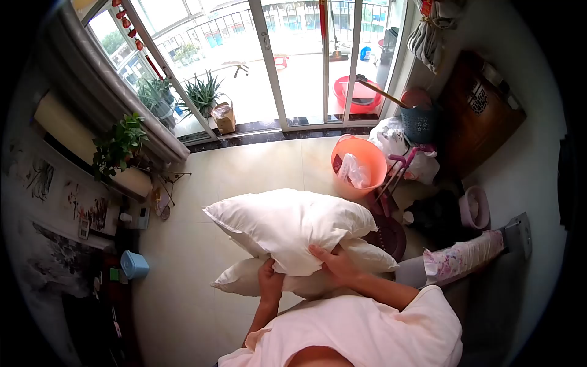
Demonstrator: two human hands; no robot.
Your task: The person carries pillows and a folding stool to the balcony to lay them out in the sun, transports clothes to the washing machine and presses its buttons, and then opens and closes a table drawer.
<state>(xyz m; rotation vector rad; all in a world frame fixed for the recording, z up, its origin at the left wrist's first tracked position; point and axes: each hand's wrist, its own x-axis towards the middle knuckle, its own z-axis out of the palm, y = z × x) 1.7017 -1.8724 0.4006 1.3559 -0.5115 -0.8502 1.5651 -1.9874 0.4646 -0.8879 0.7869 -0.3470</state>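
In the head view, a plump white pillow (287, 223) is held in front of my body, above a second white pillow (239, 277) that shows below it on both sides. My left hand (271, 280) is closed on the near edge of the upper pillow. Further right, my right hand (335, 264) grips that pillow too, with part of the hand on its near face and some fingertips hidden in the fabric. Whether either hand also grips the lower pillow cannot be told.
An orange tub (359, 164) with plastic bags stands ahead on the right, beside a blue basket (420, 122). A light blue bin (134, 265) is at the left. Sliding glass doors (269, 61) span the far side. A floral-covered item (463, 257) lies at right.
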